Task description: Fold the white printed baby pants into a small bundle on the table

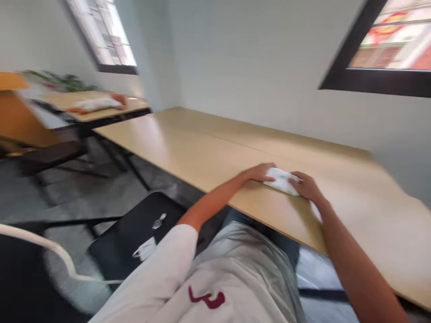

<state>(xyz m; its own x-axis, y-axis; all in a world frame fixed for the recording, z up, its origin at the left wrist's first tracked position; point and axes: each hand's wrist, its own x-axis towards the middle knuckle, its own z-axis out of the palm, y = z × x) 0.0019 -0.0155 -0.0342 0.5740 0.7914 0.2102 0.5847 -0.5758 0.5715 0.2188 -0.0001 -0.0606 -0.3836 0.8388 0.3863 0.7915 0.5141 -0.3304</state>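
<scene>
A small white rectangular object (pixel 280 180), like a flat pack or box, lies on the pale wooden table (pixel 188 152) near its front edge. Its exact kind is too blurred to tell. My left hand (pixel 261 172) is closed around its left end, with the fingers at the far side and the thumb at the near side. At the other end my right hand (pixel 305 185) grips it in the same way, thumb over its top. A faint grey mark shows on the white surface between my hands.
A black chair (pixel 134 233) stands to my left, with a small white item (pixel 145 249) on its seat. A white cable (pixel 60 255) loops at lower left. Farther back are a second table (pixel 84 96) with a blurred white shape, and a brown chair (pixel 50 154).
</scene>
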